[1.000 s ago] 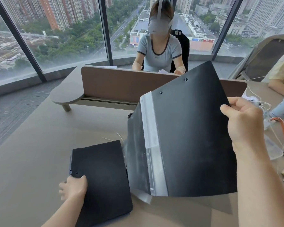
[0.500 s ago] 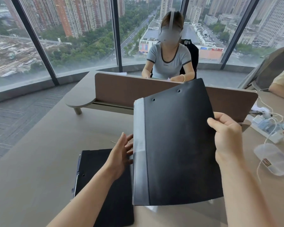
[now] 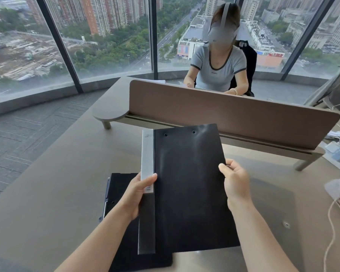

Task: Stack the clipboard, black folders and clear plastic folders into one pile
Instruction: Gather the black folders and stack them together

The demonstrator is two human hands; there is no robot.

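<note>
Bright daylight from windows (image 3: pixel 110 42); sheen on black folder (image 3: pixel 188 185); wide-angle edge bending

Two black folders (image 3: pixel 188 189) show: one held up with a grey spine strip, one lying flat on the bench (image 3: pixel 47 193) beneath it. Two hands grip the raised one, left hand (image 3: pixel 137 195) and right hand (image 3: pixel 237 183). One brown divider panel (image 3: pixel 224 118) stands behind, with one seated person (image 3: pixel 220 67) beyond it.

This is a high-rise office: floor-to-ceiling windows (image 3: pixel 106 40) overlook city towers and streets far below, grey carpet tiles (image 3: pixel 28 130) cover the floor, and a long desk (image 3: pixel 47 193) carries a brown divider screen (image 3: pixel 234 118), with a seated person (image 3: pixel 220 65) opposite.
</note>
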